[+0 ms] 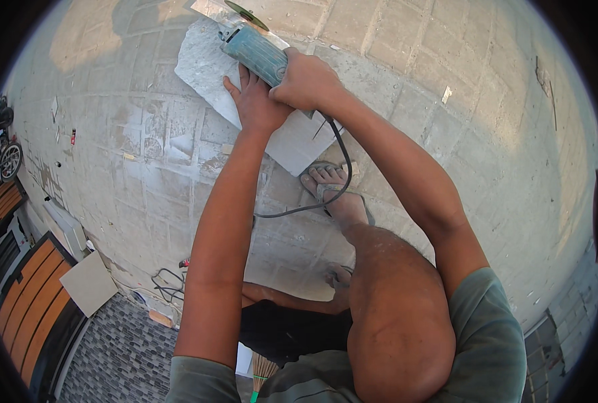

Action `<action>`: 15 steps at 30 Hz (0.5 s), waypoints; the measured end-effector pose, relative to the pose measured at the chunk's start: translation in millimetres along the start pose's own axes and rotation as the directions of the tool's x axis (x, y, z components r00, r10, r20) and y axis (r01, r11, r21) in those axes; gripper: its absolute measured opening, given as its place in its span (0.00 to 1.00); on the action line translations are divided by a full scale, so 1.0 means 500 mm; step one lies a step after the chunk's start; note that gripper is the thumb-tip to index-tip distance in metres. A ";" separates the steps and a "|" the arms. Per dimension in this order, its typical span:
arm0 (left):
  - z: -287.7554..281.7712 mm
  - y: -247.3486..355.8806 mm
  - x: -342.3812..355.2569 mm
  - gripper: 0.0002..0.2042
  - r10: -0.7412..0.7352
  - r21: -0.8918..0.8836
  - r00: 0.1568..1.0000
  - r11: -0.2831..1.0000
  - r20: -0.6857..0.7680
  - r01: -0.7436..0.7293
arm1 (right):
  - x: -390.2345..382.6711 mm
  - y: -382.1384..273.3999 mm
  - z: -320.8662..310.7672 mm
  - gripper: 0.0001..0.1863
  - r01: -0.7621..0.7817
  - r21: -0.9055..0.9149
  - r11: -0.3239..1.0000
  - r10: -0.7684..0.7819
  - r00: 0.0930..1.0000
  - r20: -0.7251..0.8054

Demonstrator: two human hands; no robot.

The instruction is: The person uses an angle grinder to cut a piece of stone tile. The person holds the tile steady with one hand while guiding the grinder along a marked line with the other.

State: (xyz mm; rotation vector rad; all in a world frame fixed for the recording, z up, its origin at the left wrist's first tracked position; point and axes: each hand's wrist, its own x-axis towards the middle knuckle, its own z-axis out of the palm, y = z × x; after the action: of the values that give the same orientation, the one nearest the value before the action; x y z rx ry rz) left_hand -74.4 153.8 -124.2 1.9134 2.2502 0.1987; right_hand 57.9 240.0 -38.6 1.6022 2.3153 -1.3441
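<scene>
Right hand (pixel 307 79) gripped an angle grinder (pixel 262 57) over a pale slab (pixel 201 60)

The right hand was clamped around the rear of the blue-green angle grinder, near the top of the frame, left of centre. The left hand (pixel 262 104) lay just beside it, its fingers partly hidden against the tool's lower side and its thumb spread out to the left over the slab; whether it was closed on anything could not be told.

The grinder's disc (pixel 246 15) showed at the top edge, tilted, with an olive rim. Under the tool lay the slab, white and rough with an uneven left edge; a smooth, greyish corner (pixel 302 144) showed below the wrists. A black cord (pixel 347 164) looped down from the tool, crossing before a sandalled foot (pixel 329 180) at the centre of the frame.

Dusty paving (pixel 446 60) spread around all this. At lower left, a square beige tile (pixel 89 283) leaned near orange-brown slats (pixel 30 305), above a grey mosaic-patterned surface (pixel 114 356). A motorbike (pixel 9 161) stood at the far left, and broom bristles (pixel 264 368) showed at the bottom edge.
</scene>
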 end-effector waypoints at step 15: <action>-0.001 0.000 -0.001 0.45 0.010 -0.029 1.000 1.000 -0.018 -0.011 | -0.025 0.005 -0.007 0.33 -0.009 -0.007 1.000 0.009 1.000 0.009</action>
State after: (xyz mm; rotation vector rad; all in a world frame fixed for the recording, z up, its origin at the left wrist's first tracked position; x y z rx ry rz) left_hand -74.2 153.1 -123.9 1.9167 2.2360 0.2491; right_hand 67.0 233.2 -32.3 1.5987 2.3023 -1.3377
